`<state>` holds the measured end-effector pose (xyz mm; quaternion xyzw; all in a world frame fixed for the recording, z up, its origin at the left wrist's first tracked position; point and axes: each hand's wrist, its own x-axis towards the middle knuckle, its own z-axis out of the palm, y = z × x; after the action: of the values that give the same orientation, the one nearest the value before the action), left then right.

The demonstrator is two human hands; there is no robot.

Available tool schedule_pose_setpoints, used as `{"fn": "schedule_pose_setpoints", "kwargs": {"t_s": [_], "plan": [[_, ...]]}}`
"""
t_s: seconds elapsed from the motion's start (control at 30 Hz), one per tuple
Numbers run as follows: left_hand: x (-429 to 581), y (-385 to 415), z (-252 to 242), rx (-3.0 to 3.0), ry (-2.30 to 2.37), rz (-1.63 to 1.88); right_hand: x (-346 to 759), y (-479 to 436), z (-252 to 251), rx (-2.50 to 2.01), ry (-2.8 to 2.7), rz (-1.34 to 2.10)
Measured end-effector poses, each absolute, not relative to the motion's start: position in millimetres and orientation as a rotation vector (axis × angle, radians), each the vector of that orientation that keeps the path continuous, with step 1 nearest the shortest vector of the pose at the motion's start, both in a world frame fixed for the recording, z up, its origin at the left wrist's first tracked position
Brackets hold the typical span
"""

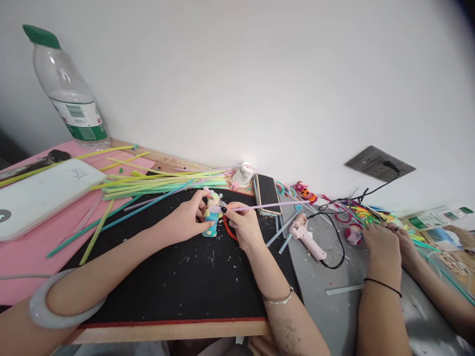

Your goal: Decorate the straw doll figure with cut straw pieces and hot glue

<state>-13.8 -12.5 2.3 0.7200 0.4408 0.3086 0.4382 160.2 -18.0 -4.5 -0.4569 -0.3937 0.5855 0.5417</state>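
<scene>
Near the middle of the black mat, my left hand (189, 217) is closed around a small figure (211, 222) made of fuzzy pipe cleaners, blue below and pale yellow and white above. My right hand (243, 225) is pressed up against the figure's right side. Between its thumb and fingers runs a long lilac pipe cleaner (274, 204), one end at the figure and the rest reaching out to the right. A red-orange scissor handle (229, 230) shows under the right hand, with a bit of metal blade by the figure. How the fingers grip the scissors is partly hidden.
Pipe cleaners (166, 183) lie behind the mat. A paper cup (243, 174), a phone (267, 194) and a corded pink glue gun (306, 237) are to the right, near a co-worker's hands (382, 242). A power bank (48, 198) and a bottle (70, 94) stand left.
</scene>
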Motion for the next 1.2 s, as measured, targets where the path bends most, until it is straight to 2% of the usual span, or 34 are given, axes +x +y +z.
{"fn": "schedule_pose_setpoints", "kwargs": {"t_s": [0.37,0.6,0.83,1.2], "plan": [[-13.0,-16.6,5.7,1.974,1.199,0.741,160.8,-18.0,-4.0,-1.111,-0.893,1.378],[-17.8,-16.5,10.4,2.263,1.182,1.105,158.8,-20.6,4.0,-0.961,-0.846,1.478],[-18.9,-18.6,3.9,2.304,1.142,1.288,151.7,-25.6,0.1,-0.908,-0.873,1.546],[-18.4,-20.2,6.3,2.296,1.123,1.236,152.6,-25.8,-0.9,-0.906,-0.913,1.532]]}}
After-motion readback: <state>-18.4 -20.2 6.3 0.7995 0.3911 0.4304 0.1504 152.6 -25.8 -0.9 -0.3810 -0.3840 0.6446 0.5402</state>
